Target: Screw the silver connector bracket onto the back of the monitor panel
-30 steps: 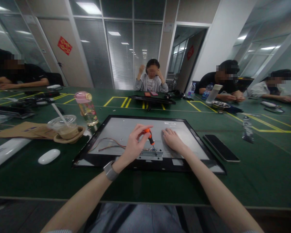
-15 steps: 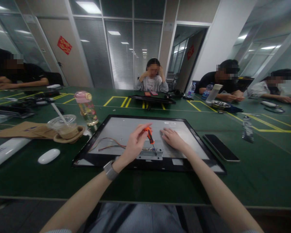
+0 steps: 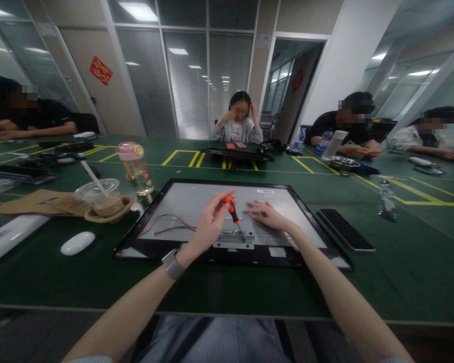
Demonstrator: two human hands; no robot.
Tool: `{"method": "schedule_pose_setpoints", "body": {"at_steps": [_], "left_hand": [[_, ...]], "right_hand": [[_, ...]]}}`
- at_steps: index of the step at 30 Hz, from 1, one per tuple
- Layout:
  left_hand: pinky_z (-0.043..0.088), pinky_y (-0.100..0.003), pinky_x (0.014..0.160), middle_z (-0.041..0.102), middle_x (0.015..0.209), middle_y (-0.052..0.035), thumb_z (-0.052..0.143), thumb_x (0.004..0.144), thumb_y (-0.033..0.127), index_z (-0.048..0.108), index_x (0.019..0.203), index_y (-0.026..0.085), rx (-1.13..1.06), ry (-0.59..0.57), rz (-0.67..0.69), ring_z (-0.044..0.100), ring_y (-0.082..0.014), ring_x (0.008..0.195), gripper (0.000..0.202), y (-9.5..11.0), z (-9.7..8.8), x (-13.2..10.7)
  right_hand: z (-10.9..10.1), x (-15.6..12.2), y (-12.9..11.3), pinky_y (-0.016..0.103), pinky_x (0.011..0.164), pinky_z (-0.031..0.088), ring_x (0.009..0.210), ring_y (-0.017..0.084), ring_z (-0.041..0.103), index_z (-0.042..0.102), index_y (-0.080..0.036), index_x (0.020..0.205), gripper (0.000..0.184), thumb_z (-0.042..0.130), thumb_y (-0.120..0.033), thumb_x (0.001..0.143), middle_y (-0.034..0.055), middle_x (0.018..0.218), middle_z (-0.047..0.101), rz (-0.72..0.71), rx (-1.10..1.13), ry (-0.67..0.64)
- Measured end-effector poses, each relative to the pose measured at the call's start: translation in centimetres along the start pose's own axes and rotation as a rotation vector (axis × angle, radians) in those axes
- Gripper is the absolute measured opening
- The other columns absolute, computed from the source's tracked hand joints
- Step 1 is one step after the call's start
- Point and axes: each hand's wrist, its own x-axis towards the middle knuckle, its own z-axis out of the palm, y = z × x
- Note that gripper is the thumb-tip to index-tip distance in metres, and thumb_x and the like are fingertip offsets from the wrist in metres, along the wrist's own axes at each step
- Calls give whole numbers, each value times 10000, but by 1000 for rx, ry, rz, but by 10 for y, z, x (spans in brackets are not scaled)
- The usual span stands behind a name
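My left hand (image 3: pixel 212 218) grips the handle of an orange and black screwdriver (image 3: pixel 232 209), between thumb and fingers. The screwdriver tilts, its shaft pointing down at a small metal bracket (image 3: pixel 234 239) near the front edge of a flat display panel (image 3: pixel 196 194). Whether the tip sits in a screw is too small to tell. My right hand (image 3: pixel 267 214) rests on the panel's grey back, to the right of the screwdriver, with fingers spread and nothing held. Thin wires (image 3: pixel 170 222) run over the panel toward the bracket from the left.
To the right lies a black phone (image 3: pixel 346 229). On the left are a white mouse (image 3: pixel 77 243), a plastic cup (image 3: pixel 102 196) in a cardboard holder and a pink-lidded bottle (image 3: pixel 134 169). Another dark panel (image 3: pixel 236 154) lies across the green table (image 3: pixel 408 272), where several people sit.
My right hand has shifted slightly left on the panel, closer to the screwdriver. The screwdriver handle has moved a little left and up, still held by my left hand.
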Motion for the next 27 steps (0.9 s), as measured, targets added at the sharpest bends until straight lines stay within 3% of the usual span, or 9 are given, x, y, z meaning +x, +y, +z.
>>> {"method": "schedule_pose_setpoints", "body": {"at_steps": [4,9,18,27], "left_hand": [[573,-343,962,668,1208,-102,532,1006,260,662,1268,199,-36,-1,-26,683,-195,1082,299,-2,1,0],[586,-296,866,646,1039,-62,673,925,284,741,1125,204,41,53,12,665,-165,938,226,-1,2,2],[547,-387,1025,715,1216,-115,481,1030,304,639,1294,188,-88,-48,-92,715,-219,1100,329,-1,0,1],[575,-295,825,627,974,-51,659,938,307,761,1092,216,38,33,28,649,-161,883,206,3,0,2]], "right_hand": [[3,1,-3,686,1208,95,1553,341,239,617,-373,1427,429,472,-375,1023,44,1636,418,8,-18,31],[4,2,-6,677,1210,117,1545,334,267,619,-369,1425,434,474,-339,1016,41,1626,437,18,-59,49],[6,1,-5,688,1204,130,1539,342,280,625,-362,1418,429,472,-353,1017,52,1617,452,21,-56,66],[5,1,-7,691,1200,128,1541,339,275,617,-354,1426,449,456,-333,1007,52,1623,443,18,-69,66]]}}
